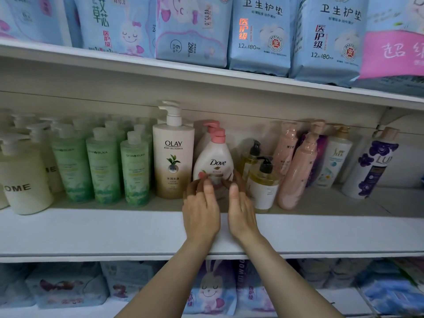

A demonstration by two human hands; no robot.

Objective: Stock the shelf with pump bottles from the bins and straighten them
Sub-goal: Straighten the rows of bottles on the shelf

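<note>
Both bare forearms come up from the bottom centre of the frame, and the left hand (200,212) and the right hand (241,211) lie side by side over the white shelf board (91,228). Their fingers are spread and nearly straight, with the tips at the lower part of the white Dove pump bottle with the pink pump head (214,161); it looks as if they only touch it and do not pinch it, though the exact contact is partly hidden. This bottle stands upright in the middle of the frame, just beside the tall white and gold Olay pump bottle (173,154) on its left and near the clear yellow bottle with the black pump (263,184) on its right.

I judge the bottle is full, so rather heavy, with stiff and smooth plastic that may slip. It is better to take it low, on both sides of the wide body, not by the pump head
</note>
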